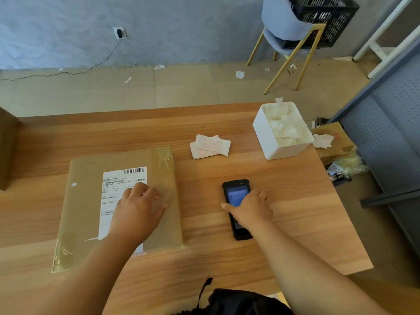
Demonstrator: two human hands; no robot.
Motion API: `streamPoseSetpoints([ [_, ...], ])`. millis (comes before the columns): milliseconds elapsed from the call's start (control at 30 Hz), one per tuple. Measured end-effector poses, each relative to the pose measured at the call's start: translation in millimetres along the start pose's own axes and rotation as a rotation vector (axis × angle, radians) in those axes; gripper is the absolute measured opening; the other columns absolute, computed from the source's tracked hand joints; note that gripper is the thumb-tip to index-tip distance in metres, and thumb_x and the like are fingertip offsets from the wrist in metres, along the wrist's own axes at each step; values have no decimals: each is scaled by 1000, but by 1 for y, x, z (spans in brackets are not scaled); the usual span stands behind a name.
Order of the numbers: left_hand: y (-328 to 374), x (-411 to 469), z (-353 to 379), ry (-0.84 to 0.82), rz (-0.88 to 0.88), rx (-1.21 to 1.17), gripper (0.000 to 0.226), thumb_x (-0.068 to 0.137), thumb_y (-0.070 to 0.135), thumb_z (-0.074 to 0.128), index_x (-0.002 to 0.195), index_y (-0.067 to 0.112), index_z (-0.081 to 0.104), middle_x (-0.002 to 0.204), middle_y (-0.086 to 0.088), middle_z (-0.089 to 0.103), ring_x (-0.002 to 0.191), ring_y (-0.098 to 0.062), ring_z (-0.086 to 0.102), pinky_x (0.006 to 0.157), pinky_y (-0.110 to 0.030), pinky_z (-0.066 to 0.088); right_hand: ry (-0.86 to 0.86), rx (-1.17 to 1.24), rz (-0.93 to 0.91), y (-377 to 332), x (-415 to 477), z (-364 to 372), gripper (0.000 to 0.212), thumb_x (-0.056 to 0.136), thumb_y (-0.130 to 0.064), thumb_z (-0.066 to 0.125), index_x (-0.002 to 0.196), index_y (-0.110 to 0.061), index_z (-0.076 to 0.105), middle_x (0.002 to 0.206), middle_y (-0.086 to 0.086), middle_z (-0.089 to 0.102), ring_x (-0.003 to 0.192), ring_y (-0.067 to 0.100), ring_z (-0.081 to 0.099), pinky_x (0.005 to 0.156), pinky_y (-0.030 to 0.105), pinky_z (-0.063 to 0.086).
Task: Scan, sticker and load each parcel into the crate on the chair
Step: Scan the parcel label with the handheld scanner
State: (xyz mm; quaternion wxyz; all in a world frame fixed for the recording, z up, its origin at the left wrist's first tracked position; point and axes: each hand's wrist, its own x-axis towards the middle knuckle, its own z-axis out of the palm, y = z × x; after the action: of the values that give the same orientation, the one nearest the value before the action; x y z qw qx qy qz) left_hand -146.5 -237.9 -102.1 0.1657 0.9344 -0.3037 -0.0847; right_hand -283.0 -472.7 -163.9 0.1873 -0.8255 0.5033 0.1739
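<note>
Head view: wooden table (284,214) bears the flat brown parcel (86,201), left hand (138,205) spread flat on its label; right hand (251,206) curls over the handheld scanner (236,209); best lift it squarely toward the barcode (134,171); crate (327,17) waits on the chair, well apart.

Printed matter we can make out on the table

We see a barcode and blurred Chinese print on the parcel (118,201)'s white shipping label (118,192); the stickers (210,146) carry red markings, too faint for us to read.

One parcel (118,208), one scanner (236,208), one crate (325,17), one chair (288,28), two hands
</note>
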Motion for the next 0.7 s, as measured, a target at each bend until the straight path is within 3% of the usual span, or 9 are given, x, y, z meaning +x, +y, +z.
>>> streamPoseSetpoints([
  [100, 4, 12, 1, 11, -14, 17, 31, 73, 25, 77, 100, 11, 67, 103, -13, 57, 91, -40, 51, 73, -49, 48, 108, 14, -99, -12, 16, -16, 88, 73, -73, 57, 128, -7, 38, 127, 10, 43, 115, 26, 44, 90, 35, 44],
  [200, 7, 27, 0, 25, -48, 29, 37, 74, 27, 76, 106, 13, 65, 109, -13, 56, 97, -40, 50, 77, -50, 46, 67, 101, -159, -31, 39, -33, 65, 84, -54, 59, 126, -7, 42, 129, 10, 45, 116, 27, 44, 92, 38, 45],
  [333, 10, 46, -1, 11, -84, 52, 37, 76, 35, 73, 109, 19, 64, 117, -6, 54, 105, -35, 47, 84, -49, 42, 15, 291, -160, -57, 73, -51, 55, 88, -43, 59, 128, -9, 45, 121, 7, 51, 96, 23, 56, 70, 38, 54],
  [433, 9, 54, -1, 8, -121, 59, 41, 76, 36, 74, 111, 18, 64, 121, -6, 55, 110, -36, 47, 88, -51, 39, 14, 382, -171, -73, 97, -58, 42, 89, -38, 60, 119, -9, 52, 94, 0, 58, 70, 11, 53, 49, 25, 39],
  [567, 10, 53, 1, 18, -133, 57, 41, 72, 34, 77, 109, 17, 66, 117, -5, 60, 106, -38, 53, 85, -53, 43, -52, 386, -150, -87, 122, -57, 33, 88, -38, 63, 109, -12, 62, 101, 4, 66, 63, 8, 53, 43, 20, 33],
  [700, 13, 50, 2, 58, -141, 61, 39, 76, 37, 73, 108, 16, 67, 115, -4, 62, 104, -40, 55, 83, -54, 44, -34, 438, -128, -91, 133, -53, 25, 87, -26, 68, 105, -9, 68, 104, 7, 70, 75, 17, 60, 48, 22, 37],
])
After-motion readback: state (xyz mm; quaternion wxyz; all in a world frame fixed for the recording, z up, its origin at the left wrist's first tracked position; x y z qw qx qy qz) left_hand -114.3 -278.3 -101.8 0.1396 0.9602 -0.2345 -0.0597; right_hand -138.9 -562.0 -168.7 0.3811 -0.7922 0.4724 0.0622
